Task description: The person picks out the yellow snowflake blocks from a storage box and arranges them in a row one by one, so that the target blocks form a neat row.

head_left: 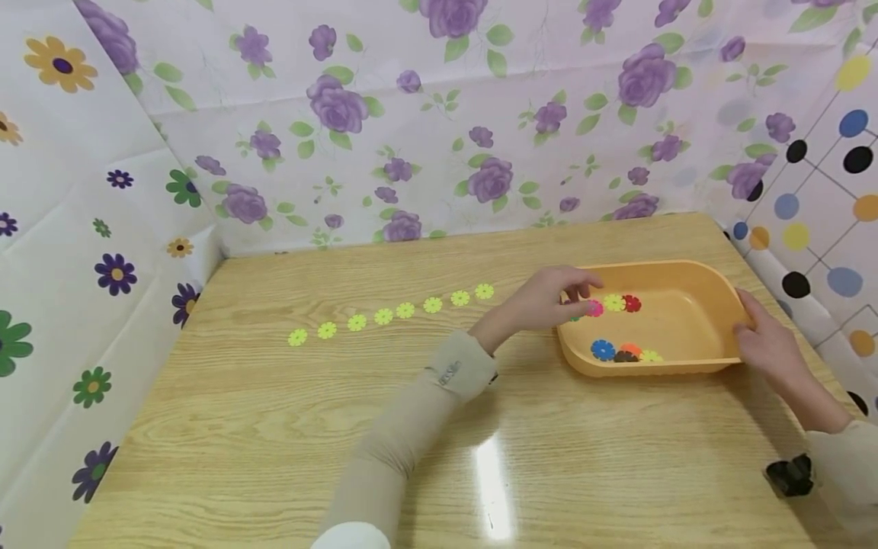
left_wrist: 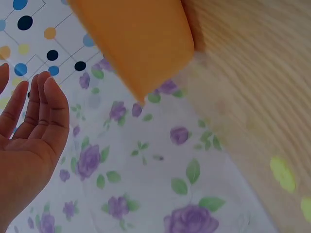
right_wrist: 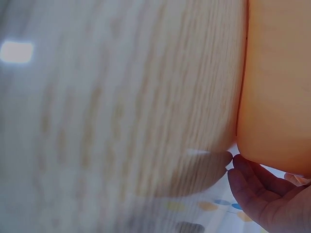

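An orange-yellow plastic basin (head_left: 686,324) sits on the right of the table. Inside it lie several flower-shaped discs: pink (head_left: 596,309), yellow (head_left: 613,303) and red (head_left: 632,303) at the back left, a blue disc (head_left: 603,350) and others near the front wall. My left hand (head_left: 545,299) reaches over the basin's left end, fingers loosely bent above the pink disc. In the left wrist view that hand (left_wrist: 34,131) holds nothing visible. My right hand (head_left: 771,343) grips the basin's right end; the right wrist view shows fingers (right_wrist: 248,179) beneath its edge.
A slanting row of several yellow-green flower discs (head_left: 405,310) lies on the wooden table (head_left: 274,442), left of the basin. Behind the table hangs a purple-flowered cloth (head_left: 411,114). A dotted covering (head_left: 816,206) stands along the right side.
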`<action>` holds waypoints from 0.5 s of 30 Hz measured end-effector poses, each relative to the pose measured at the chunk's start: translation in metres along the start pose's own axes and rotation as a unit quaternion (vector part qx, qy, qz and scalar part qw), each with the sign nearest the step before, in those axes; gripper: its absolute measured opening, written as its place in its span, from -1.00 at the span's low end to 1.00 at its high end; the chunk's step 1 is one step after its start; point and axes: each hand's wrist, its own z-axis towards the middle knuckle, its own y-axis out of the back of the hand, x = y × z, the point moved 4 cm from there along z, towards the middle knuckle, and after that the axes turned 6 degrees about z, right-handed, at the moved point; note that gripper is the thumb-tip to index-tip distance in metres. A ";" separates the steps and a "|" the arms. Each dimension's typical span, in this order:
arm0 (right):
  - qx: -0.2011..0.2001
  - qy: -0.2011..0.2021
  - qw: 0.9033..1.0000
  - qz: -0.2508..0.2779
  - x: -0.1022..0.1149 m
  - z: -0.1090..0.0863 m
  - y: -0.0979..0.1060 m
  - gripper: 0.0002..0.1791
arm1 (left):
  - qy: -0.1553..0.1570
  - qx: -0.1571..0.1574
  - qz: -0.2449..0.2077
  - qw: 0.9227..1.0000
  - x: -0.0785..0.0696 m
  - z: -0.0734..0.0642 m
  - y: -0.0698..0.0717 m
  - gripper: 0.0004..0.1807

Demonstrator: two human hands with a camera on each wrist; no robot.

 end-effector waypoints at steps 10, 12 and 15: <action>0.004 0.001 1.000 -0.007 0.001 -0.001 0.000 -0.39 | 0.011 0.132 0.024 0.991 0.002 0.039 -0.057 -0.59; 0.004 -0.001 1.000 -0.007 0.001 -0.001 0.000 -0.38 | 0.024 0.162 0.029 0.986 0.003 0.045 -0.069 -0.57; 0.002 0.001 1.000 -0.007 0.001 0.000 0.000 -0.38 | 0.043 0.187 0.032 0.981 0.005 0.053 -0.084 -0.58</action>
